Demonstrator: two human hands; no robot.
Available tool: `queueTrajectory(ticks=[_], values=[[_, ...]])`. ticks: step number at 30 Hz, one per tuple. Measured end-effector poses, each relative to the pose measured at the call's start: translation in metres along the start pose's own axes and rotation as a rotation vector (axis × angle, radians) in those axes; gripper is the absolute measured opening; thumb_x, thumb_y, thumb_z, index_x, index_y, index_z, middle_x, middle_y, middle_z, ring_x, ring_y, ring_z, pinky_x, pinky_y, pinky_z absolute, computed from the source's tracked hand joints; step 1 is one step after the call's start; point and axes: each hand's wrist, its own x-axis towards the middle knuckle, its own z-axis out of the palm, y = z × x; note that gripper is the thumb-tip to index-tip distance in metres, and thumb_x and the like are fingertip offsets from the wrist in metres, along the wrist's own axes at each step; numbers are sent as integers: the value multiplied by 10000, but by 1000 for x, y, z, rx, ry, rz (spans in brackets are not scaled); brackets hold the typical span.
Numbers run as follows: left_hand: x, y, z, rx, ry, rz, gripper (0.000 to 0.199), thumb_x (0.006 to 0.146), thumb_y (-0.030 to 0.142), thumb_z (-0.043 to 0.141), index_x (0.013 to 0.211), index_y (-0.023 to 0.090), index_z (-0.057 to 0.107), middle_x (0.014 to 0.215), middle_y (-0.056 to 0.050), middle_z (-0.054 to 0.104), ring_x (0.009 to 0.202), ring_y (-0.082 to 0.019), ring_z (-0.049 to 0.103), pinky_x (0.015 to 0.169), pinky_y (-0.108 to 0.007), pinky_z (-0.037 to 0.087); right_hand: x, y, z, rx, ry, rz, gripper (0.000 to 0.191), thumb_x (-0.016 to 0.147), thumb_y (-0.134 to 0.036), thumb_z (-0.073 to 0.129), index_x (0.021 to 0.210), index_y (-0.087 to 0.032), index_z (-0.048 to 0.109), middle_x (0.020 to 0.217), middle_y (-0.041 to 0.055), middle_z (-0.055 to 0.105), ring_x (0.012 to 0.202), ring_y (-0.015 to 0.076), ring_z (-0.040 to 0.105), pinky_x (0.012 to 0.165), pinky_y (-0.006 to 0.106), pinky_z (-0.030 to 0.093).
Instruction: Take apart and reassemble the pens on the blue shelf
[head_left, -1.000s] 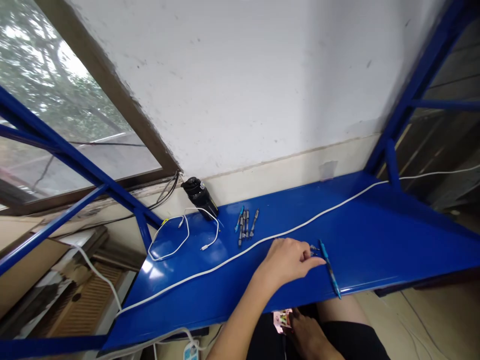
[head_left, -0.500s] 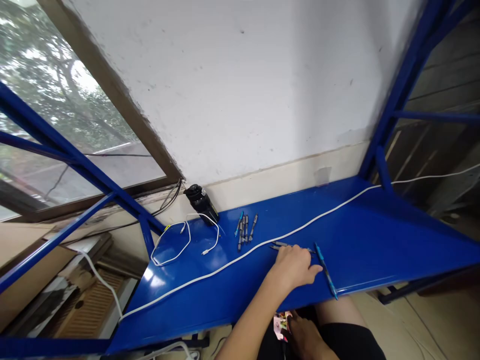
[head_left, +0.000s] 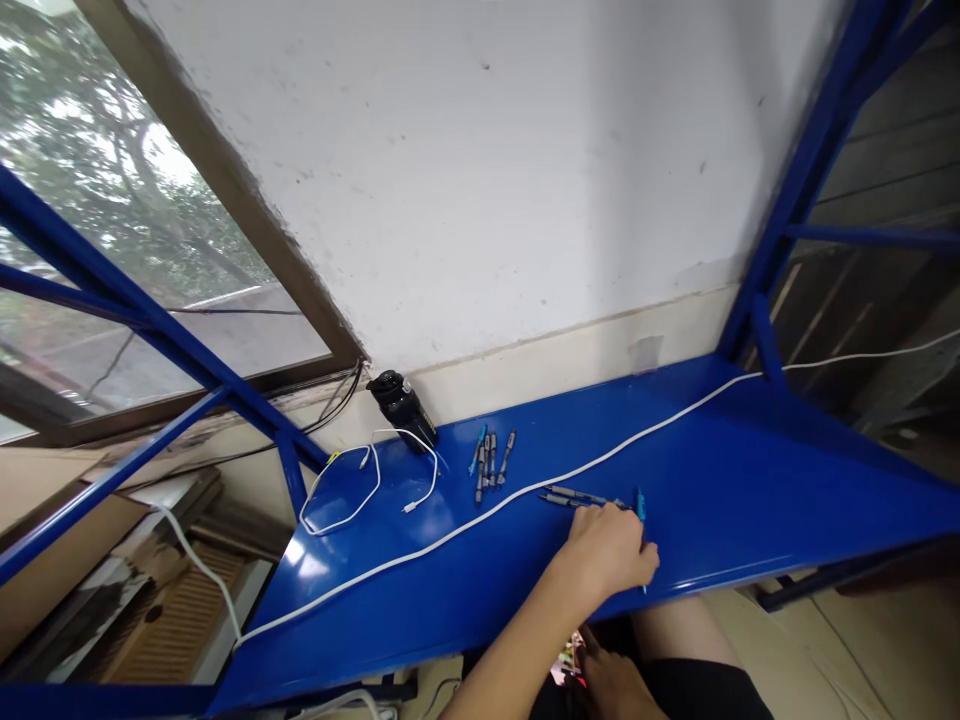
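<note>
My left hand point(head_left: 609, 548) is over the front of the blue table, palm down with its fingers curled. It is closed at a light-blue pen point(head_left: 640, 503), whose top shows past the fingers and whose lower end comes out by the thumb. Two grey pens point(head_left: 574, 495) lie side by side just left of the knuckles, their right ends partly covered by the hand. Below the table edge, my right hand point(head_left: 619, 688) rests in my lap. Its fingers are bent at a pink, multicoloured thing point(head_left: 568, 660), mostly hidden behind my left forearm.
Several grey pens and a light-blue one point(head_left: 491, 462) lie grouped towards the back. A black bottle point(head_left: 405, 410) stands near the wall beside a looped white charging cable point(head_left: 348, 522). One long white cable point(head_left: 450, 537) crosses the blue table point(head_left: 787, 470). Blue metal frames rise at both ends.
My left hand has moved slightly right, onto the light-blue pen. That pen has turned from slanting to nearly straight towards me. The pink thing is now more covered by my forearm.
</note>
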Motion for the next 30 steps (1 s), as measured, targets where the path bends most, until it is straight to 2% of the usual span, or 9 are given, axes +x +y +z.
queueTrajectory(ticks=[4,7,9,11,15,18,22,26,30], values=[[-8,-10,-5,-68,48,3,344,901,423,634,780,151,806,830,-189,794,900,-368,778,829,-438,576,3,3,6,23,2,-1,396,938,-212,562,1271,-191,776,1327,222,760,1071,422,797,881,485,628],[-27,-23,-16,-262,155,-13,312,873,398,676,633,201,706,619,-58,703,686,-241,704,685,-324,492,4,6,10,89,45,-1,406,888,-246,618,1268,-218,758,1317,207,764,1063,402,801,855,429,611],[-44,-34,-24,-471,288,-19,235,910,363,668,734,213,711,624,7,675,607,-157,614,626,-267,426,5,8,11,107,45,3,394,875,-265,632,1248,-223,754,1245,190,791,1047,380,805,834,395,604],[-62,-47,-31,-651,377,-8,250,981,373,631,800,212,692,662,23,661,599,-128,555,618,-247,406,5,8,10,116,36,2,358,882,-270,627,1209,-220,762,1212,183,801,1007,356,813,812,374,604],[-88,-67,-32,-842,557,-38,315,1089,455,530,925,210,640,711,11,684,630,-135,564,673,-257,433,6,8,9,112,35,-18,398,907,-258,607,1276,-227,753,1435,204,706,1042,355,808,826,383,615],[-93,-76,-21,-925,600,-81,293,1125,476,454,1040,226,582,764,2,722,653,-152,591,695,-271,460,9,9,13,87,44,-30,435,941,-254,591,1352,-260,731,1519,186,654,1135,370,785,877,395,621],[-88,-88,-3,-787,556,-105,253,1149,422,372,1122,245,549,979,-51,747,889,-201,689,881,-335,515,12,9,19,101,58,-37,410,948,-246,585,1323,-242,750,1434,194,709,1115,391,789,879,418,633],[-75,-95,10,-548,460,-81,225,1140,311,326,1225,245,523,1171,-111,688,1083,-247,686,981,-398,527,11,7,16,79,33,-27,450,939,-241,560,1352,-228,736,1482,201,676,1107,390,790,876,423,630],[-53,-92,20,-358,493,-70,269,1130,344,389,1338,221,508,1273,-152,683,1237,-309,659,1082,-494,505,10,6,10,123,47,-41,447,965,-264,535,1371,-250,720,1427,178,717,1130,372,784,882,395,622]])
